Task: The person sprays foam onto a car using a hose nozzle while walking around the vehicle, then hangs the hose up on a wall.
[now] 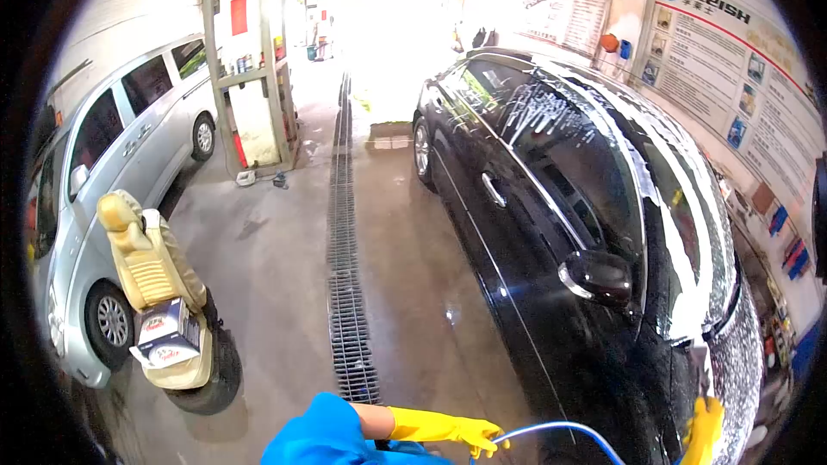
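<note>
My left hand [484, 436], in a long yellow rubber glove, is closed around a blue hose [579, 427] at the bottom of the view. The hose runs right, towards my right hand [705, 429], also in a yellow glove and partly cut off by the dark lens edge. That hand is closed on a foam spray gun [702, 363], whose body is mostly hidden. White foam [689, 297] streams from its tip over the windscreen of a black car [551, 327]. Foam also streaks the roof and speckles the bonnet. The wing mirror [598, 278] is nearest my right hand.
A floor drain grate [351, 293] runs down the wet floor on the car's left. Further left stand a loose beige car seat [129, 245] with a box [168, 334] on it, a lift post [251, 77] and a silver van [112, 155]. Posters [724, 60] cover the right wall.
</note>
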The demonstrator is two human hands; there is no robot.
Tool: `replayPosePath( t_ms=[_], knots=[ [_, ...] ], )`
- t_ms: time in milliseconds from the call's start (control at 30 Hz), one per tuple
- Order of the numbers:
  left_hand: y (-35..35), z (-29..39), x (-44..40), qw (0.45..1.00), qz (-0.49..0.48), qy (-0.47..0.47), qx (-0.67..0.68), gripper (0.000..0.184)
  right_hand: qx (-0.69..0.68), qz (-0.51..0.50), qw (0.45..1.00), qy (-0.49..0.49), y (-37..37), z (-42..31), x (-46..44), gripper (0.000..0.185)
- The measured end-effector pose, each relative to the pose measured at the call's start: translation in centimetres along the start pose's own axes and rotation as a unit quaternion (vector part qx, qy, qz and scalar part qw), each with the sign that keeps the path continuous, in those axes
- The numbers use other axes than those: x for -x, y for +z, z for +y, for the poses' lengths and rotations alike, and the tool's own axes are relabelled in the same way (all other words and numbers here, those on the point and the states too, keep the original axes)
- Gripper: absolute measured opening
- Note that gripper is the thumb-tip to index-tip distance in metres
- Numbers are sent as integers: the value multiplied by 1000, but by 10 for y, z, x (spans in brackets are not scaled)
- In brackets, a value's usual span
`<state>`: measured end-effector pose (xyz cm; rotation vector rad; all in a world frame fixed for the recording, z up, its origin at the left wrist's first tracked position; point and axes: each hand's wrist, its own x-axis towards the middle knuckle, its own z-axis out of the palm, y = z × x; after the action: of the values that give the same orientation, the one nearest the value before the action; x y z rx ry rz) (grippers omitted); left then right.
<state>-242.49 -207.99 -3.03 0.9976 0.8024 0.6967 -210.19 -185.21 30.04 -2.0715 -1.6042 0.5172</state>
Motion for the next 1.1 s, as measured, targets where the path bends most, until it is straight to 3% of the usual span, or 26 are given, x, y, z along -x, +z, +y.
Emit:
replayPosePath(
  t_ms=[167,300,433,533,733,833,1100],
  knots=[
    [-15,-1,51,988,28,42,149,55,-60,-21,978,-197,59,-168,33,48],
    [-26,14,98,974,73,35,212,46,-150,-134,937,-286,124,-325,96,45],
    [-49,36,140,934,143,80,316,37,-92,-21,917,-389,204,-435,140,42],
    [-86,16,152,933,150,56,322,35,-113,-94,930,-337,216,-473,197,39],
    [-127,-17,179,937,107,51,328,30,-88,-58,953,-283,222,-424,201,41],
    [-132,-19,191,956,105,-4,274,33,-85,-79,973,-201,203,-350,203,46],
    [-134,-13,197,985,-33,-84,146,29,-127,49,990,47,160,-112,273,39]
  ],
)
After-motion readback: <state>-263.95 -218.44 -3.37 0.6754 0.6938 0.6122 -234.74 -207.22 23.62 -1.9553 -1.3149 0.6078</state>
